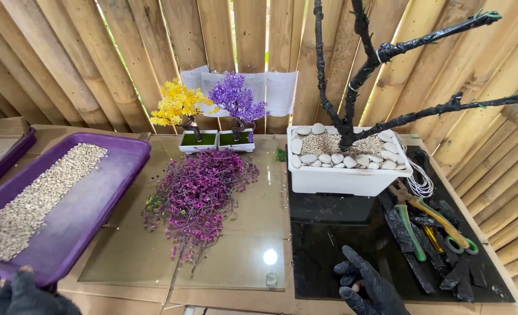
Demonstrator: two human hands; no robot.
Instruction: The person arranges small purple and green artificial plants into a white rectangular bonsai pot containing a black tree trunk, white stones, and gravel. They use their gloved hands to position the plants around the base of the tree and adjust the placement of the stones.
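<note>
My left hand, in a black glove, grips the near corner of a purple tray that is lifted and tilted at the left. A band of small grey gravel lies along the tray's left side. My right hand, also in a black glove, hovers over the black mat at the bottom centre with its fingers apart and nothing in it. Behind it stands a white rectangular pot with pebbles and a bare black artificial tree.
A heap of purple artificial foliage lies on the glass sheet. Two small fake trees, yellow and purple, stand at the back. Pliers and scissors, white wire and black strips lie at the right. A second purple tray sits far left.
</note>
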